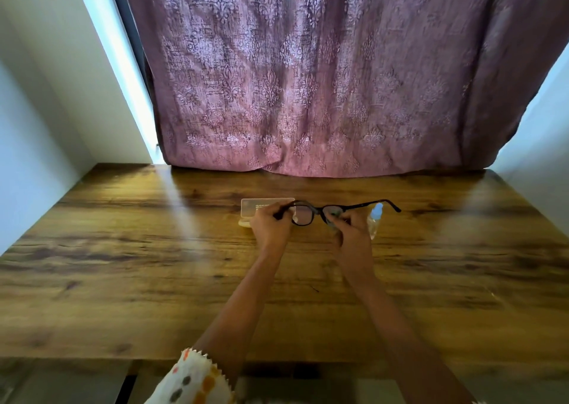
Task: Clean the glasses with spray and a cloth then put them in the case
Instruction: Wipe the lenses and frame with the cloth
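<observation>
Black glasses (303, 216) between closed grips: left hand (271, 226) round temple, right hand (351, 229) round cloth (332, 219) at lens

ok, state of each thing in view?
Black-framed glasses: temples unfolded, held in both hands.
Pale teal cloth: pressed on one lens by right hand.
Left hand: grips a temple.
Clear-lidded beige case: lid open, on wooden table.
Small clear spray bottle: behind right hand, partly hidden.

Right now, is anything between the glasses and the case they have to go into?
Nothing visible on the table does. The case, seemingly open, sits just behind the left hand, which grips the glasses; the right hand holds a cloth on one lens.
</observation>
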